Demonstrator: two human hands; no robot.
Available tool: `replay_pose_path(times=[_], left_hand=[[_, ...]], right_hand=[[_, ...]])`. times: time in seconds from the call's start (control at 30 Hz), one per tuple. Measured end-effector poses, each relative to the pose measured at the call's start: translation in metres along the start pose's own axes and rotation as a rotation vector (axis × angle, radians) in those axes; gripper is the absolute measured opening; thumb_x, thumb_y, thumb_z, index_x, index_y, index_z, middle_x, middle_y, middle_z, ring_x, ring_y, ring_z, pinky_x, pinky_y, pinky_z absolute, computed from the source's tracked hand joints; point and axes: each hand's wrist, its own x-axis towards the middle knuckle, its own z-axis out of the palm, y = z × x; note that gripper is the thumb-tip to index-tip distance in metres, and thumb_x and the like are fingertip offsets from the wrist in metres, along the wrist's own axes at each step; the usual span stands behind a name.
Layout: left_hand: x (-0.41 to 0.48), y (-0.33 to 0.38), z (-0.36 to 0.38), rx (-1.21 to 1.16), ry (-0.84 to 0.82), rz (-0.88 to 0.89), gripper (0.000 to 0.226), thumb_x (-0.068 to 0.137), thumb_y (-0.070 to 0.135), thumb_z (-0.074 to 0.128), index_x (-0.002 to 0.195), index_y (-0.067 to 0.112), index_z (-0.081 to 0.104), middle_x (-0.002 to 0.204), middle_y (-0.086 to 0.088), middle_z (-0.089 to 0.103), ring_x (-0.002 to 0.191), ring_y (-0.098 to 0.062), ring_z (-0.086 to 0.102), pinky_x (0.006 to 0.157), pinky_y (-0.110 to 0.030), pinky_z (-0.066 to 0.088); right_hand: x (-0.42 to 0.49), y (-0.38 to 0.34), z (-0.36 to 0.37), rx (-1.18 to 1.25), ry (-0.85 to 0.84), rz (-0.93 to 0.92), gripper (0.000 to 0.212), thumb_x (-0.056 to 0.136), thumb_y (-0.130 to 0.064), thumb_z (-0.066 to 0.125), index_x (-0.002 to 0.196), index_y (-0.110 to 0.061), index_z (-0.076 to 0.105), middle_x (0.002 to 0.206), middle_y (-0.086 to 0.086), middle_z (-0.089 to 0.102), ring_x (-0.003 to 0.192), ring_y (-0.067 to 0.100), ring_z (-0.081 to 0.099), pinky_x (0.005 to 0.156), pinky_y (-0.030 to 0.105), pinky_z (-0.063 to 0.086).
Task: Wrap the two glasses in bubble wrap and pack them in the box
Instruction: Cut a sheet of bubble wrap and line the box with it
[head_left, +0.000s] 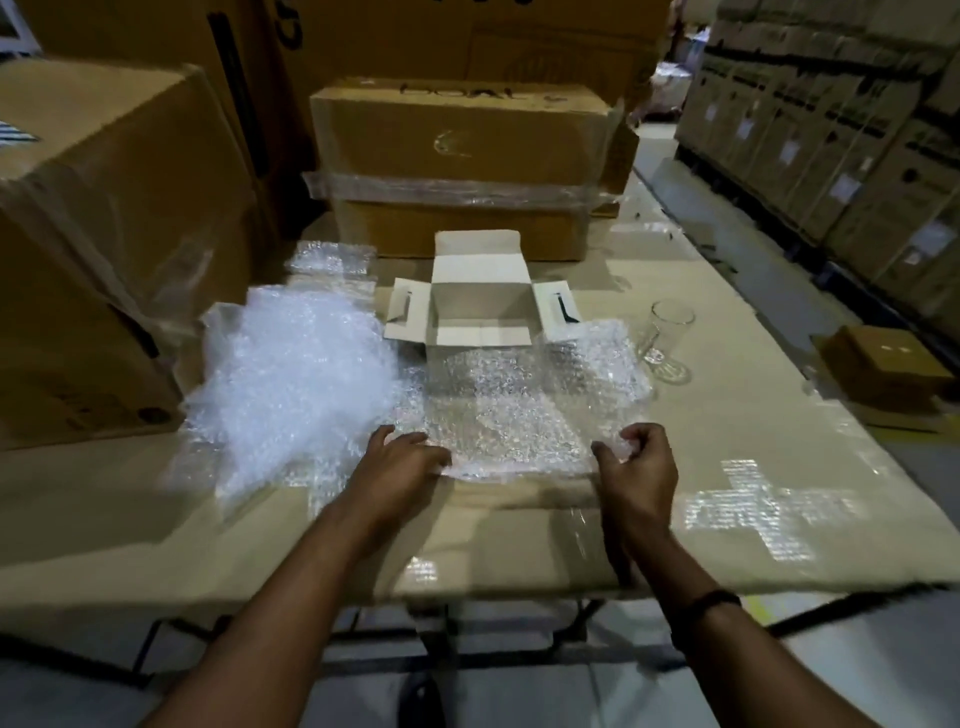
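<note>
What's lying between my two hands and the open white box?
A flat bubble wrap sheet, its near edge at the left hand and right hand, reaching the box; head view.

Small white cardboard box (483, 304) sits open on the desk, flaps splayed outward. A clear bubble wrap sheet (519, 405) is spread flat against the box's near side, its near corners pinched by the left hand (410, 460) and right hand (641, 462). Crumpled bubble wrap pile (296, 379) on the left. Clear glass (667, 332) upright on the right, too blurred to count.
</note>
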Motion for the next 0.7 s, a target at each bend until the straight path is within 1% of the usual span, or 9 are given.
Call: replay_pose_path(times=[0.03,0.1,0.2,0.27,0.37,0.43,0.5,0.57,0.7], left_hand=[[0.000,0.001,0.001,-0.008,-0.002,0.004,0.034,0.089,0.019,0.058,0.120,0.033,0.061,0.129,0.005,0.061,0.136,-0.019,0.041,0.112,-0.043,0.012],[-0.007,0.002,0.001,0.004,0.101,-0.039,0.041,0.084,0.022,0.065,0.123,0.035,0.059,0.140,0.005,0.055,0.139,-0.022,0.038,0.113,-0.049,0.017],[-0.027,0.006,-0.001,-0.021,0.326,-0.292,0.062,0.072,0.027,0.070,0.132,0.031,0.054,0.146,0.000,0.047,0.137,-0.027,0.035,0.108,-0.049,0.023],[-0.043,0.009,0.001,-0.104,0.435,-0.491,0.062,0.077,0.039,0.069,0.135,0.028,0.051,0.145,-0.002,0.044,0.133,-0.031,0.034,0.106,-0.049,0.024],[-0.059,0.010,0.006,-0.186,0.406,-0.822,0.072,0.080,0.060,0.064,0.139,0.021,0.047,0.144,-0.012,0.042,0.129,-0.037,0.035,0.103,-0.048,0.025],[-0.064,0.006,0.010,-0.165,0.334,-0.993,0.075,0.081,0.067,0.055,0.134,0.015,0.050,0.138,-0.018,0.044,0.124,-0.039,0.038,0.100,-0.048,0.026],[-0.064,0.000,0.014,-0.066,0.276,-1.036,0.072,0.080,0.071,0.047,0.123,0.014,0.058,0.128,-0.018,0.049,0.116,-0.038,0.041,0.096,-0.048,0.027],[-0.061,-0.006,0.014,-0.024,0.270,-1.015,0.064,0.079,0.069,0.050,0.114,0.017,0.062,0.123,-0.016,0.052,0.113,-0.037,0.042,0.094,-0.047,0.028],[-0.057,-0.013,0.011,-0.098,0.325,-0.981,0.032,0.080,0.046,0.061,0.104,0.026,0.066,0.118,-0.013,0.056,0.111,-0.037,0.044,0.095,-0.046,0.030]], right_hand=[[-0.001,0.003,-0.005,-0.073,-0.041,-0.005,0.033,0.078,-0.019,0.076,0.099,-0.017,0.052,0.095,0.007,0.058,0.090,0.030,0.057,0.073,0.031,0.038],[-0.004,0.007,-0.016,-0.238,-0.113,0.036,0.047,0.076,-0.031,0.077,0.112,-0.017,0.049,0.108,0.009,0.059,0.101,0.032,0.056,0.080,0.036,0.041],[-0.009,0.007,-0.027,-0.581,-0.158,0.118,0.085,0.070,-0.050,0.077,0.136,-0.018,0.035,0.132,0.018,0.048,0.122,0.038,0.046,0.100,0.048,0.033],[-0.014,0.004,-0.029,-0.704,-0.124,0.030,0.097,0.072,-0.054,0.075,0.146,-0.020,0.021,0.146,0.020,0.031,0.133,0.038,0.032,0.107,0.050,0.025],[-0.019,0.000,-0.023,-0.741,-0.142,-0.281,0.084,0.087,-0.053,0.057,0.153,-0.030,0.008,0.161,0.010,0.005,0.146,0.031,0.009,0.116,0.048,0.012],[-0.017,0.000,-0.011,-0.741,-0.317,-0.406,0.072,0.094,-0.058,0.039,0.153,-0.036,0.005,0.163,0.000,-0.007,0.149,0.024,-0.003,0.120,0.047,0.004],[-0.012,0.008,0.000,-0.826,-0.525,-0.384,0.070,0.094,-0.065,0.024,0.153,-0.035,0.003,0.163,-0.002,-0.009,0.150,0.023,-0.007,0.120,0.051,-0.001],[-0.006,0.014,0.006,-0.903,-0.653,-0.290,0.074,0.092,-0.070,0.017,0.154,-0.032,0.003,0.163,-0.001,-0.006,0.150,0.024,-0.006,0.118,0.055,-0.005],[0.004,0.011,0.013,-0.932,-0.602,-0.274,0.077,0.090,-0.074,0.009,0.154,-0.033,-0.002,0.162,-0.001,-0.011,0.149,0.024,-0.010,0.113,0.054,-0.015]])
